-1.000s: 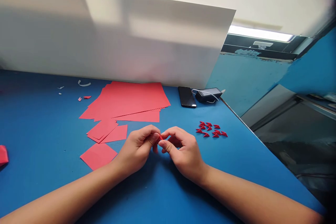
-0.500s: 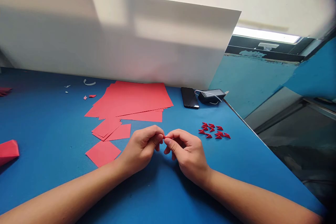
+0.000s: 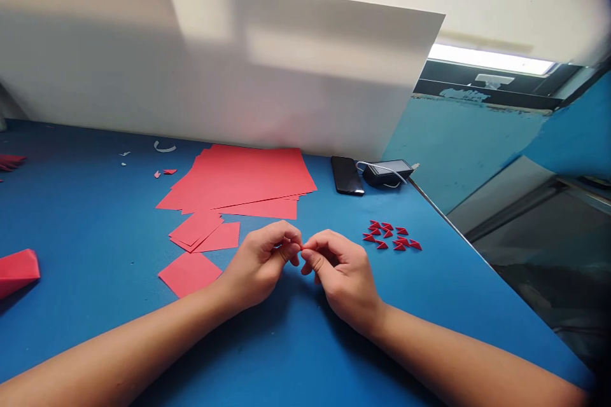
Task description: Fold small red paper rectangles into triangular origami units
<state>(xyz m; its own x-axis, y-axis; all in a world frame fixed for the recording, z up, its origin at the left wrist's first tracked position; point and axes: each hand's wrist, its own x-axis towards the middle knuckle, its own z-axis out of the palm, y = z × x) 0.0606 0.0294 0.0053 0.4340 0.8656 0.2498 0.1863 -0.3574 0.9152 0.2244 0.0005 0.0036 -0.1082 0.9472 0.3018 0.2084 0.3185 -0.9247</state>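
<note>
Since the last frame my view has drifted slightly. My left hand (image 3: 260, 264) and right hand (image 3: 344, 280) meet, pinching a tiny red paper fold (image 3: 301, 247) in front of the red paper stack (image 3: 233, 187). A loosened pinch could drop it, or too much pressure could crush it.

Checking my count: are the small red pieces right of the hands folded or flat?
Folded: the small red pieces are pointed, creased triangles, unlike the flat red sheets.

- Open blue worktop (image 3: 453, 292) runs right of the right hand (image 3: 341, 273), up to the folded red triangles (image 3: 391, 235)
- Cut red squares (image 3: 189, 274) sit just beside the left hand (image 3: 260, 264)
- Ahead: red paper stack (image 3: 233, 181) - then upright white board (image 3: 214, 57)
</note>
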